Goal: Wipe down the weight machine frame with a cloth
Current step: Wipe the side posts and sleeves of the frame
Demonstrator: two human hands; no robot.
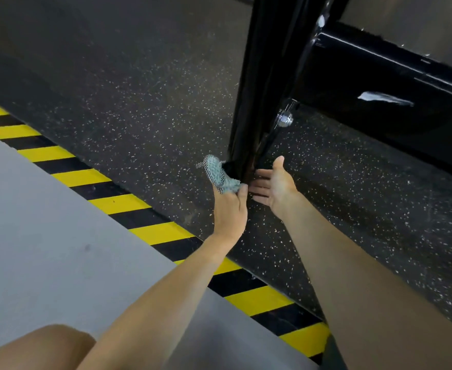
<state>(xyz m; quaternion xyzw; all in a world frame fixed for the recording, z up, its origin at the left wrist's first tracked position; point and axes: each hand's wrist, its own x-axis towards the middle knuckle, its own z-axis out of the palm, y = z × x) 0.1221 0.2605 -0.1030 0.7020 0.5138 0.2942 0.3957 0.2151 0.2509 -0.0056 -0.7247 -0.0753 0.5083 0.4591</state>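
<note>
1 cloth in left grip, right grip flat

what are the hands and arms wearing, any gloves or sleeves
Nothing visible. The left hand and right hand have no gloves, rings or bands. The left forearm and right forearm are uncovered, with no sleeve or watch in view.

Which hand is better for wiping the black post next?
Probably the left. The left hand grips the cloth right at the foot of the black post, while the right hand is open, with nothing in it.
</note>
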